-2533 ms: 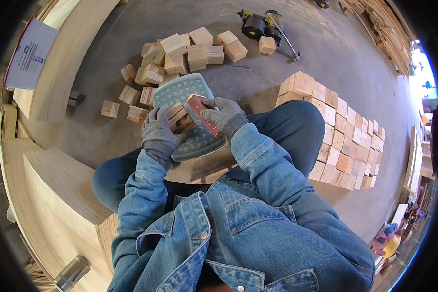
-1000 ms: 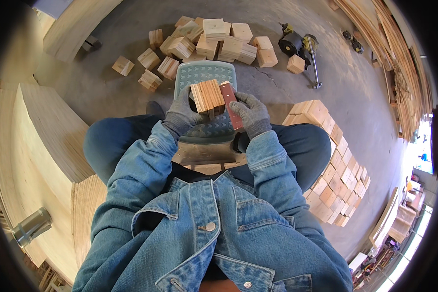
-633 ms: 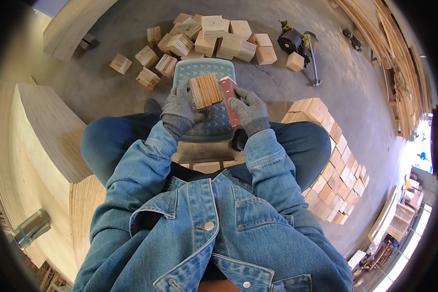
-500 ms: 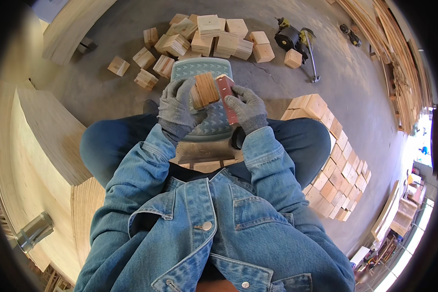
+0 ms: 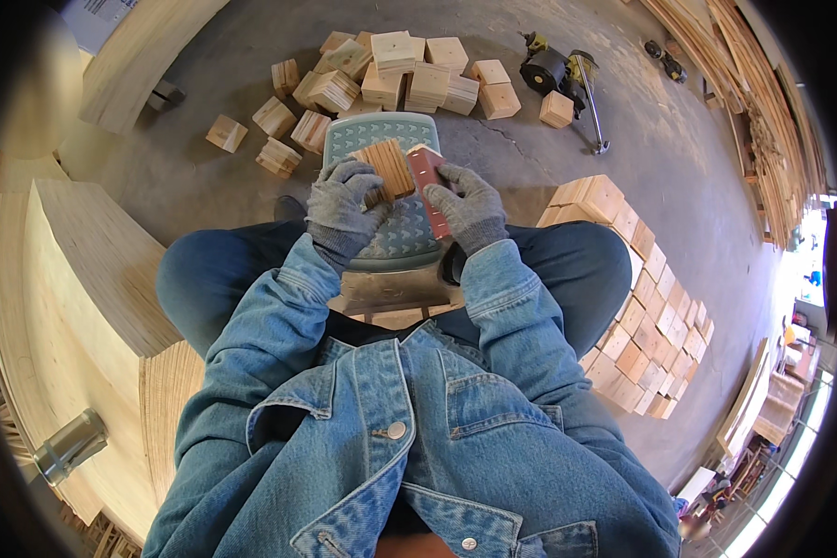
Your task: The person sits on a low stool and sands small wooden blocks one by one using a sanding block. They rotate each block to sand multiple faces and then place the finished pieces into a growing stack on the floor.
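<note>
My left hand (image 5: 341, 206), in a grey knit glove, grips a layered wooden block (image 5: 388, 169) by its left side. The block is held over a pale blue-green plastic step stool (image 5: 395, 244). My right hand (image 5: 470, 206), gloved the same way, is closed around a sanding block (image 5: 427, 181) with a reddish-brown face and small staple-like marks along it. The sanding block is tilted, close to the right side of the wooden block. Whether the two touch is hard to make out.
Beyond the stool lies a loose heap of wooden blocks (image 5: 395, 54). A power tool (image 5: 546, 70) stands right of it on the concrete floor. Stacked blocks (image 5: 656, 316) sit by my right knee. Large plywood pieces (image 5: 93, 270) rise at my left, and long boards (image 5: 763, 121) lie far right.
My left hand has shifted its hold, with its fingers now curled further over the wooden block, which has turned slightly. The sanding block has moved slightly left with my right hand.
</note>
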The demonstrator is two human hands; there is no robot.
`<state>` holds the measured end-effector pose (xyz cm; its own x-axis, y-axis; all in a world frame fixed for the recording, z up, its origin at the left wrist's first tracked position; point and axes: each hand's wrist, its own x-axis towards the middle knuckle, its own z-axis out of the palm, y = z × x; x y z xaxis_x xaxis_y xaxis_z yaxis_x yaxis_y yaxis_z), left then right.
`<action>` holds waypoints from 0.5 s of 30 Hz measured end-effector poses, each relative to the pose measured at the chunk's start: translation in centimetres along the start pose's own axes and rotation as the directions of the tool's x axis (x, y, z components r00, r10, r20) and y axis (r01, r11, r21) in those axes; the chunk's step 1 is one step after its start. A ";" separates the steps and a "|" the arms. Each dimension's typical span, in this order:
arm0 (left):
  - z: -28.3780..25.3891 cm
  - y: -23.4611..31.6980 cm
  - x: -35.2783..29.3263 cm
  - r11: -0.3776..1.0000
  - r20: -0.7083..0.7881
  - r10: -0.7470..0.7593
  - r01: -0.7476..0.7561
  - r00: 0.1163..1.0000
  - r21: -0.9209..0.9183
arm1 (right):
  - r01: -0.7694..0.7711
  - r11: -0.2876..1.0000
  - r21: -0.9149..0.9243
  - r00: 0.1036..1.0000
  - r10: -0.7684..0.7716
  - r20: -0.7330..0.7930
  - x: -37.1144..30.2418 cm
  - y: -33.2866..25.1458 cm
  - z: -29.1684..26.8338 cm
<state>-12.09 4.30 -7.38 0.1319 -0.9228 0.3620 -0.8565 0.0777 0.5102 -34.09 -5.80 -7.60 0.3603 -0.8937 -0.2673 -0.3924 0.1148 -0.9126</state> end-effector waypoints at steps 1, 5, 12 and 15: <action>-0.1 -0.1 -0.1 1.000 0.007 0.001 -0.001 1.000 0.001 | -0.008 1.000 -0.014 1.000 0.008 0.002 0.0 -0.3 0.0; -0.4 -0.2 0.0 1.000 0.023 0.008 -0.008 1.000 -0.008 | -0.028 0.997 -0.072 1.000 0.029 0.010 0.0 -0.7 0.1; -0.4 -0.7 0.6 0.994 -0.048 -0.054 0.049 0.997 -0.098 | -0.049 0.998 -0.035 0.999 0.050 0.016 0.2 -0.3 0.2; -0.6 -1.4 1.2 0.958 -0.106 -0.177 0.147 0.978 -0.245 | -0.040 0.996 -0.081 0.999 0.041 0.012 0.3 -0.2 0.2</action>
<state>-10.47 3.33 -7.23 0.3337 -0.8769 0.3461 -0.6792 0.0309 0.7333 -33.77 -5.99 -7.49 0.3540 -0.8831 -0.3080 -0.4733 0.1149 -0.8734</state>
